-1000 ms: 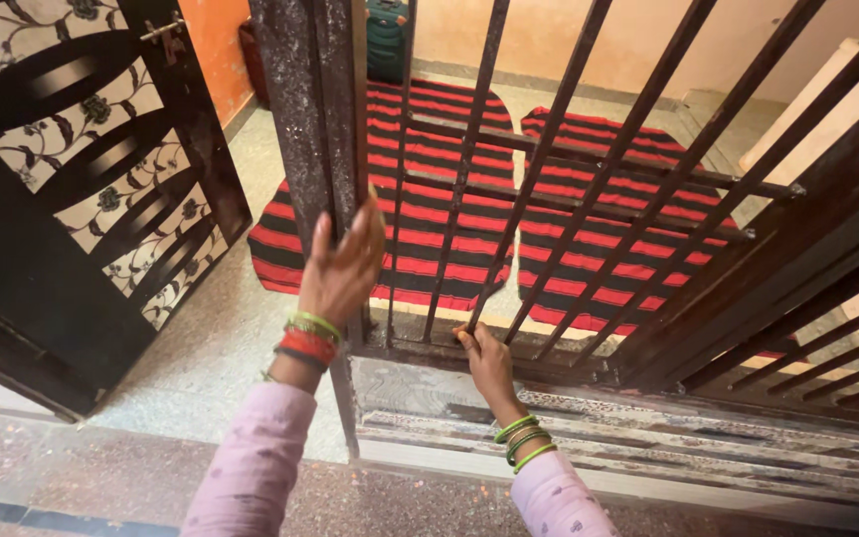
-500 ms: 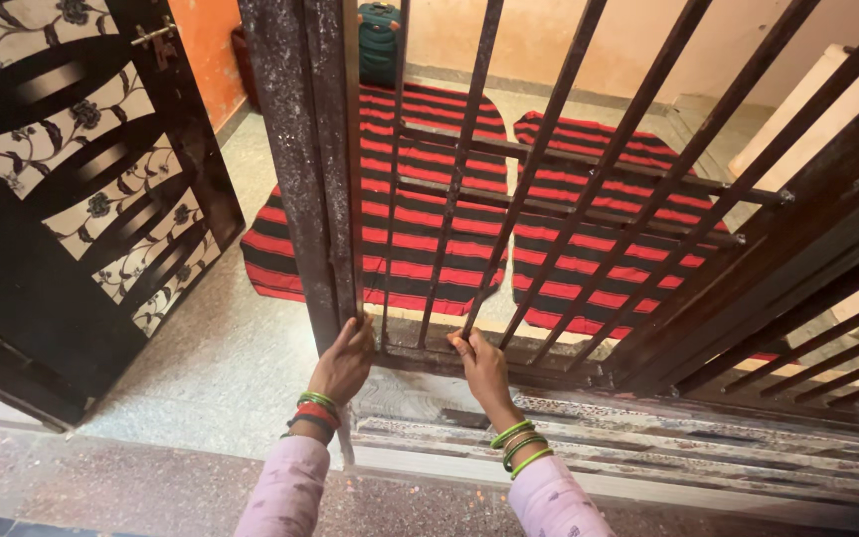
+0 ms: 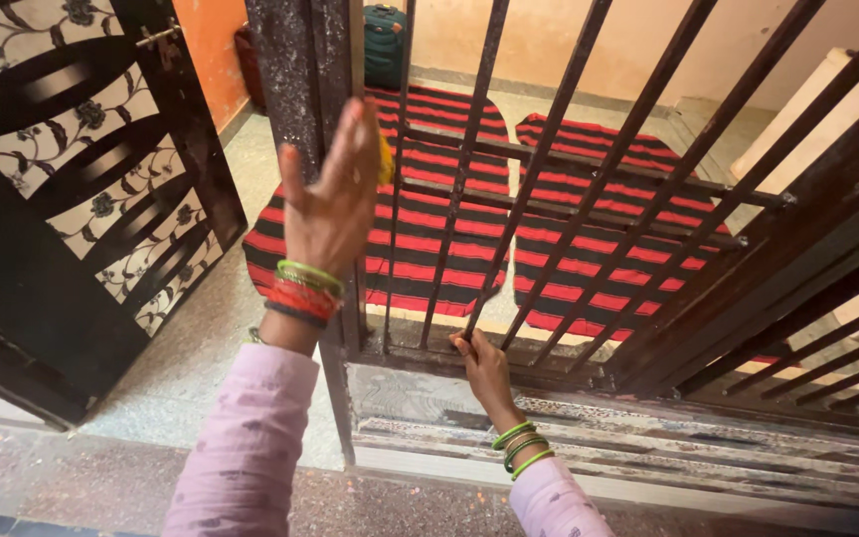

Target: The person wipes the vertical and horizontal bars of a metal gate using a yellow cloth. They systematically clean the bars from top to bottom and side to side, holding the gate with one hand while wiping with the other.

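Iron gate (image 3: 549, 189) with slanted bars, left hand (image 3: 330, 199) spread flat against its rusty post (image 3: 300, 80) at 11 o'clock, right hand (image 3: 484, 363) clenched around a bar's base at 6 o'clock, striped mats (image 3: 589, 239) behind.

Two hands are seen: one left hand (image 3: 328, 204) and one right hand (image 3: 483, 366). One dark iron barred gate (image 3: 589, 189) is counted, and one black patterned door leaf (image 3: 72, 189). Two red-and-black striped floor mats (image 3: 429, 214) are counted, and one dark green suitcase (image 3: 384, 40).
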